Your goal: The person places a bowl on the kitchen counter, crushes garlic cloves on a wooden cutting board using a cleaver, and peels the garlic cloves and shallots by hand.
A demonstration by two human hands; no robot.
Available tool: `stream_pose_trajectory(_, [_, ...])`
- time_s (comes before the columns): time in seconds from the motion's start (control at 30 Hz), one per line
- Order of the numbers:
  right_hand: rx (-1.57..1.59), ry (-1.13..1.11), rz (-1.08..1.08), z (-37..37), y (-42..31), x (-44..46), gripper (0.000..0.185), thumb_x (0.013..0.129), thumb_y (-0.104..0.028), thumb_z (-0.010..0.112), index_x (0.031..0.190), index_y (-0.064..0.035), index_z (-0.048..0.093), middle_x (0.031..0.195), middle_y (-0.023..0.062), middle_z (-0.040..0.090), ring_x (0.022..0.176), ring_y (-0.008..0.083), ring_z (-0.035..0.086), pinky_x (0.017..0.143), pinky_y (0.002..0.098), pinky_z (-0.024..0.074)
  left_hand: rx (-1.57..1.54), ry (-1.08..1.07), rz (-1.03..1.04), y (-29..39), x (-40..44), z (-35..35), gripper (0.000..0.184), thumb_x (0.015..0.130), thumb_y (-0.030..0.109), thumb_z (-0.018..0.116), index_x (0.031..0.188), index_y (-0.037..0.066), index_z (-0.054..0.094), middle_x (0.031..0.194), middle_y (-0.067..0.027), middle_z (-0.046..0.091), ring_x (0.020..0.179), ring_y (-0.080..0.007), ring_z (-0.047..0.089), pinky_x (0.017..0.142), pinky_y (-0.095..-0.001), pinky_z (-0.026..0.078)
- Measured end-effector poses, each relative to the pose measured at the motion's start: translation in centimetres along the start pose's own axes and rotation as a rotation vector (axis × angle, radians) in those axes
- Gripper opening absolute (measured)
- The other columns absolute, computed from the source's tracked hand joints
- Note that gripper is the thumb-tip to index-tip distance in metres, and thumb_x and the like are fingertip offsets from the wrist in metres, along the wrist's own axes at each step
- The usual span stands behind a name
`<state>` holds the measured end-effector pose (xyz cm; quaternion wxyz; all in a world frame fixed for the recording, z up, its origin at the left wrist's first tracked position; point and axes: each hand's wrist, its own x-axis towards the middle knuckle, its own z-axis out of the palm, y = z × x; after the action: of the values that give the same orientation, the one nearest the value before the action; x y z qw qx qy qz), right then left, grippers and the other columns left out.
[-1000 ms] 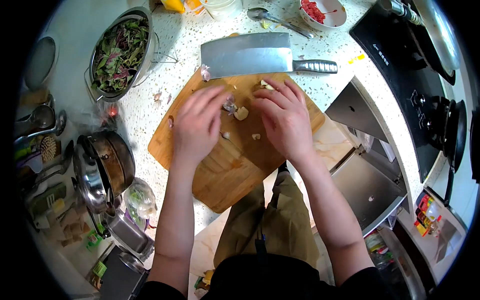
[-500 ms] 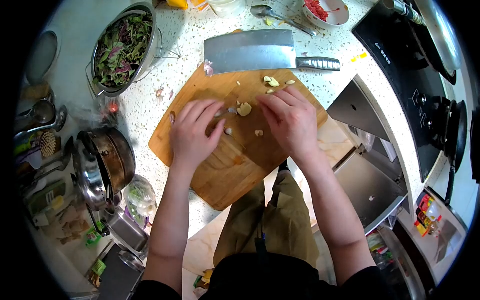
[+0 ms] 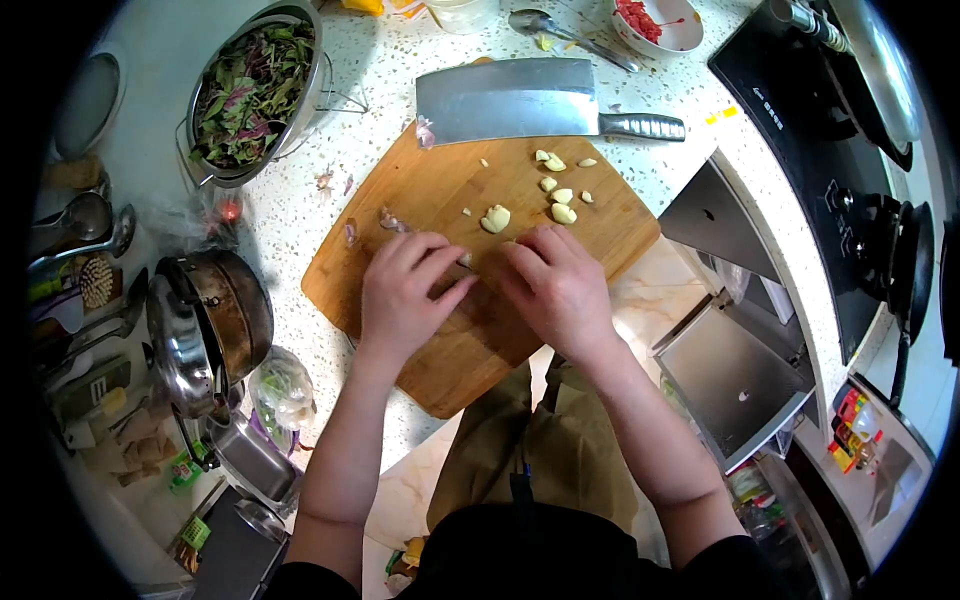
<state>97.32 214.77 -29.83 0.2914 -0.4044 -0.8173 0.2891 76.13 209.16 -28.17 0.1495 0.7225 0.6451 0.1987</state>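
Both hands are close together over the wooden cutting board [image 3: 437,385]. My left hand [image 3: 403,290] has its thumb and index finger closed on a small garlic clove [image 3: 464,261], which is mostly covered. Just right of it, my right hand [image 3: 562,288] is bent with fingers pinched together; what they grip is hidden. Beyond the hands lies a large peeled garlic piece [image 3: 495,219]. Several peeled cloves [image 3: 563,213] are gathered at the board's upper right. Papery garlic skins [image 3: 392,221] are scattered at the left. A cleaver [image 3: 508,100] rests along the board's far edge.
A colander of leafy greens [image 3: 250,95] stands at the upper left, with pots [image 3: 232,315] below it. At the top are a spoon [image 3: 570,38] and a bowl of chopped red food [image 3: 690,30]. The stove [image 3: 800,150] is at right, above an open drawer [image 3: 735,375].
My right hand has moved left and toward me, away from the peeled cloves, where more now show. My left hand has shifted slightly right and nearer, uncovering skins.
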Motion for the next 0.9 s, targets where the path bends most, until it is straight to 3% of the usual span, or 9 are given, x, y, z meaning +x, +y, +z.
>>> stream_pose_trajectory(0.17, [-0.182, -0.045, 0.015, 0.7, 1.0, -1.1, 0.015, 0.077, -0.005, 0.071, 0.091, -0.0049, 0.068, 0.098, 0.0086, 0.061, 0.095, 0.0286, 0.061, 0.078, 0.0394, 0.0551, 0.039, 0.092, -0.038, -0.6, -0.9, 1.5, 0.022, 0.081, 0.007, 0.084, 0.102, 0.007, 0.076, 0.099, -0.008, 0.073, 0.09, -0.0295, 0.072, 0.078, -0.0395, 0.059])
stream_pose_trajectory(0.3, [-0.202, 0.066, -0.039, 0.7, 0.9, 1.2, 0.015, 0.076, -0.008, 0.068, 0.091, -0.0056, 0.068, 0.099, 0.0081, 0.061, 0.099, 0.0277, 0.059, 0.081, 0.0392, 0.0522, 0.166, 0.186, -0.055, -1.9, -1.7, 1.2, 0.017, 0.083, 0.004, 0.079, 0.099, 0.007, 0.075, 0.102, -0.0073, 0.073, 0.09, -0.0287, 0.073, 0.078, -0.0397, 0.06])
stream_pose_trajectory(0.4, [-0.24, 0.109, -0.139, 2.4, 0.7, 3.4, 0.012, 0.078, -0.012, 0.068, 0.089, -0.0064, 0.068, 0.098, 0.0078, 0.062, 0.101, 0.0268, 0.058, 0.084, 0.0387, 0.0474, 0.084, 0.179, -0.142, -1.8, -1.4, 0.7, 0.017, 0.083, 0.004, 0.079, 0.1, 0.006, 0.075, 0.099, -0.0082, 0.073, 0.089, -0.03, 0.073, 0.078, -0.041, 0.06])
stream_pose_trajectory(0.53, [-0.311, 0.004, -0.148, 4.2, 0.3, 5.1, 0.008, 0.078, -0.015, 0.067, 0.08, -0.0075, 0.069, 0.093, 0.0064, 0.063, 0.102, 0.0268, 0.057, 0.086, 0.0384, 0.044, 0.067, 0.169, -0.17, -2.0, -1.5, 0.2, 0.018, 0.084, 0.003, 0.079, 0.102, 0.006, 0.075, 0.097, -0.0093, 0.074, 0.088, -0.0285, 0.073, 0.077, -0.0385, 0.06])
stream_pose_trajectory(0.67, [-0.121, -0.088, -0.23, 4.3, 0.1, 5.8, 0.008, 0.077, -0.008, 0.073, 0.085, -0.0069, 0.072, 0.093, 0.0049, 0.065, 0.096, 0.0289, 0.058, 0.083, 0.0409, 0.0481, -0.38, 0.145, -0.506, -2.1, -1.8, 0.6, 0.016, 0.093, 0.002, 0.076, 0.109, 0.002, 0.076, 0.101, -0.0078, 0.076, 0.088, -0.0176, 0.073, 0.078, -0.031, 0.059])
stream_pose_trajectory(0.73, [0.182, -0.063, -0.141, 3.9, -0.1, 6.4, 0.004, 0.085, -0.004, 0.072, 0.088, -0.0035, 0.075, 0.091, 0.0094, 0.068, 0.094, 0.0275, 0.064, 0.084, 0.0395, 0.0525, -0.563, 0.186, -0.606, -1.8, -1.5, 0.3, 0.015, 0.096, 0.002, 0.074, 0.111, 0.0, 0.076, 0.102, -0.0072, 0.077, 0.089, -0.0143, 0.073, 0.079, -0.0286, 0.058])
stream_pose_trajectory(0.77, [0.182, -0.064, -0.143, 3.4, -0.4, 6.3, 0.004, 0.085, -0.004, 0.072, 0.088, -0.0035, 0.075, 0.091, 0.0094, 0.068, 0.094, 0.0275, 0.064, 0.084, 0.0395, 0.0525, -0.787, 0.237, -0.662, -1.4, -1.3, -0.1, 0.015, 0.098, 0.003, 0.073, 0.112, -0.001, 0.076, 0.103, -0.0073, 0.077, 0.09, -0.0136, 0.072, 0.081, -0.028, 0.058])
stream_pose_trajectory(0.83, [0.793, -0.131, 0.241, 1.5, -2.0, 5.9, 0.012, 0.092, -0.001, 0.075, 0.103, -0.0017, 0.078, 0.098, 0.0097, 0.072, 0.091, 0.023, 0.07, 0.081, 0.0338, 0.0557, -1.108, 0.298, -0.753, 0.0, -0.7, -1.5, 0.015, 0.099, 0.002, 0.072, 0.113, -0.003, 0.075, 0.104, -0.0084, 0.076, 0.092, -0.0141, 0.072, 0.086, -0.0274, 0.058])
stream_pose_trajectory(0.9, [0.915, -0.119, 0.264, 0.7, -3.0, 5.0, 0.015, 0.093, -0.001, 0.076, 0.108, -0.001, 0.078, 0.101, 0.0089, 0.073, 0.092, 0.0195, 0.07, 0.081, 0.0303, 0.0554, -1.156, 0.307, -0.717, 1.2, -0.6, -2.3, 0.014, 0.099, 0.001, 0.072, 0.113, -0.003, 0.075, 0.104, -0.0087, 0.076, 0.092, -0.0139, 0.072, 0.086, -0.0277, 0.058])
